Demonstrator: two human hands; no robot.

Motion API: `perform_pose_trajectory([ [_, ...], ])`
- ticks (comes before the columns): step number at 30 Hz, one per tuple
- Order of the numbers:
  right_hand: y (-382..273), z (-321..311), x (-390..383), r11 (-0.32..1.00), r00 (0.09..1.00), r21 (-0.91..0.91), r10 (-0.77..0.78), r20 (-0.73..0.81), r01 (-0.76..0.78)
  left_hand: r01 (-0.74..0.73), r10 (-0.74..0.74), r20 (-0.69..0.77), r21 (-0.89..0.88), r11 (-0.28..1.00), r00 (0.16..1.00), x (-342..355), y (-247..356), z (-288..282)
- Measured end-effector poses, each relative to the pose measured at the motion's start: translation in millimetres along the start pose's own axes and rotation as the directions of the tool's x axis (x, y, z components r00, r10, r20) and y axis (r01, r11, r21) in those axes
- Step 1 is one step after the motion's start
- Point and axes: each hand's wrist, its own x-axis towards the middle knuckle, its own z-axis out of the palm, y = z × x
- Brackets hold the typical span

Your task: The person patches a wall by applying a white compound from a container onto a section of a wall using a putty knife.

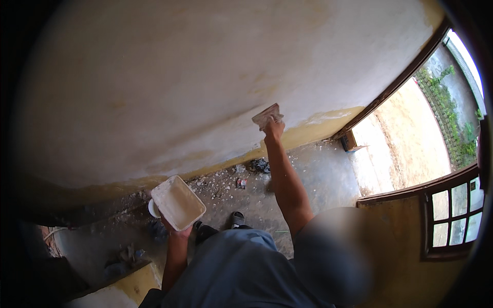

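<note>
My right hand [275, 128] is stretched out to the wall, fingers closed round a flat, wide putty spreader [266, 113] smeared with pale filler. The spreader's blade lies at the wall [169, 77], which is coated in uneven whitish filler over yellow paint. Low on the left, my left hand [177, 229] holds a white rectangular tub [197, 194] from its near side, its fingers mostly hidden beneath. Inside the tub is smooth off-white putty [178, 203]. A darker streak runs across the wall to the left of the spreader.
Crumbs and flakes litter the concrete floor [318, 174] along the wall's foot, with a black plastic bag [261, 165] and a small red-and-dark packet [241, 183]. To the right are a doorway frame [395, 92], a cardboard box [350, 141] and a paned window [457, 218].
</note>
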Motion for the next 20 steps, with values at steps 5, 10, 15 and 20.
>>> perform_pose_trajectory([
  [5,-104,39,11,0.993,0.993,-0.089,-0.083,-0.087,0.075,0.006,-0.007,0.022,0.025,1.000,1.000,-4,3,-4],
  [10,-97,54,-74,0.537,0.652,-0.384,-0.513,0.558,0.751,-0.002,0.001,0.028,0.034,0.999,1.000,-1,1,-5],
  [15,-118,18,-19,0.652,0.725,-0.471,-0.688,-0.038,0.594,-0.047,0.045,0.036,0.046,0.998,0.998,-1,10,-22],
  [20,-184,3,49,0.718,0.635,-0.518,-0.678,-0.370,0.466,-0.307,0.202,0.232,0.659,0.687,0.951,-23,36,-102],
])
